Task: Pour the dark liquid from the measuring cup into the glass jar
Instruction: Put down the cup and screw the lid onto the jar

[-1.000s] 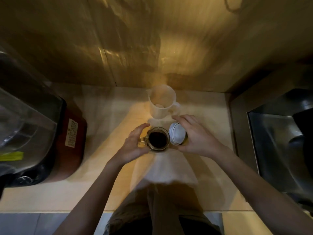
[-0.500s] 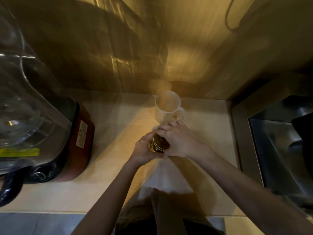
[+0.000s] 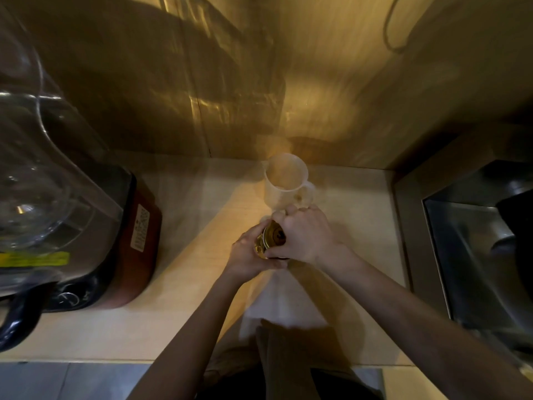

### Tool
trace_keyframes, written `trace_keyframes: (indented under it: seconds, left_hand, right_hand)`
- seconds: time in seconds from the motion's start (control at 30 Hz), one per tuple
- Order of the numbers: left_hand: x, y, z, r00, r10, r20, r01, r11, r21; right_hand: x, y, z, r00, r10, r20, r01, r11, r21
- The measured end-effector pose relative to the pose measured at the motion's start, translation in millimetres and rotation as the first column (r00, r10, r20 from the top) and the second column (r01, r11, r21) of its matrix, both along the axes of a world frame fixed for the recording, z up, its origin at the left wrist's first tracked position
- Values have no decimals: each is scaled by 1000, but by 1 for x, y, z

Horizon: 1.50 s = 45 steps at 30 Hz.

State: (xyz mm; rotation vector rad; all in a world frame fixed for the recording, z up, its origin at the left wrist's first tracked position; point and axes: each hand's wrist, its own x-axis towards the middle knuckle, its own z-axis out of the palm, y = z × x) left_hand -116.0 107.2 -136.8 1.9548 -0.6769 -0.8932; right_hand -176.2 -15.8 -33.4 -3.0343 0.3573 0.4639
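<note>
A small glass jar (image 3: 266, 239) with dark liquid inside stands on the pale wooden counter (image 3: 184, 284), mostly hidden between both hands. My left hand (image 3: 249, 251) wraps around the jar's side. My right hand (image 3: 305, 233) covers the jar's top, its fingers closed over the lid, which I cannot see. Just behind the hands stands a translucent white measuring cup (image 3: 285, 180), upright, handle to the right, with nothing dark visible in it.
A blender with a clear jug (image 3: 37, 180) and dark red base (image 3: 138, 241) fills the left of the counter. A steel sink (image 3: 473, 255) lies at the right. A white cloth (image 3: 284, 304) lies under my arms. A wood-grain wall rises behind the measuring cup.
One second ago the jar was uncovered and my right hand held the white lid beside it. The right hand has brought the lid onto the jar and stays closed over it.
</note>
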Motion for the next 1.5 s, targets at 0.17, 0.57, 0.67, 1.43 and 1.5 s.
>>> trace_keyframes:
  seconds: [0.17,0.57,0.67,1.43,1.5]
  left_hand:
    - [-2,0,-1,1000,24,7,-23,998,-59]
    - [-2,0,-1,999,-2,51,5,997,-71]
    - [-3,0,1,998,-15,56,19,997,-68]
    - [-3,-8,25,988,-106,115,86,982,165]
    - [3,-11,38,989,-143,42,130,966,223]
  right_hand:
    - [-9,2,-2,993,-106,48,107,994,-20]
    - [-34,-17,-7,998,9,62,-24,967,253]
    - [-33,-16,-15,997,45,56,-57,967,248]
    - [-39,-4,-28,941,-306,145,200,847,493]
    - [-44,-6,-22,910,-393,133,246,770,589]
